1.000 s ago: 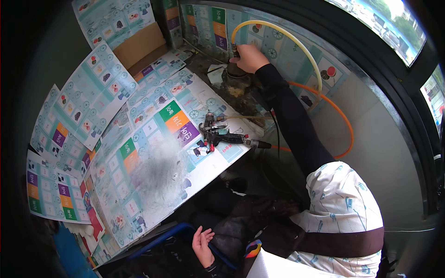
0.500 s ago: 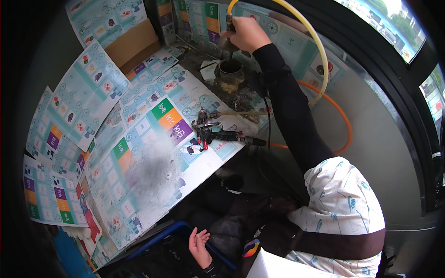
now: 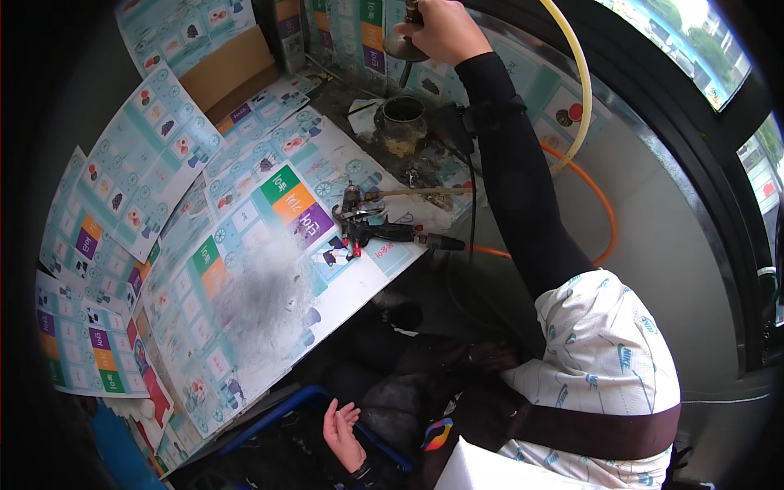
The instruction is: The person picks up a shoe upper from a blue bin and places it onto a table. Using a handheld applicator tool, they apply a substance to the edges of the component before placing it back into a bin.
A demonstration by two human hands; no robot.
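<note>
At the top, my right hand (image 3: 451, 33) grips a dark metal fitting (image 3: 402, 42) with a flared lower part and a thin rod hanging below it. That rod is apart from a grimy, round open metal pot (image 3: 403, 112) standing underneath. The fitting's upper end is cut off by the frame. My left hand (image 3: 343, 431), fingers stretched and slightly curled, holds nothing beside a blue bar, low in the view. A spray gun (image 3: 367, 229) with red-tipped knobs lies on the paper-covered board (image 3: 245, 359), untouched by either hand.
A pale yellow hose (image 3: 583, 73) loops by my right arm, with an orange hose (image 3: 611, 220) behind. Printed sheets (image 3: 155, 155) overlap at the left near a cardboard flap (image 3: 229, 77). A grey smudge (image 3: 269, 286) marks the board. A window (image 3: 686, 41) is upper right.
My right hand has risen with the metal fitting, away from the pot. The view has shifted slightly. My left hand stays open near the blue bar.
</note>
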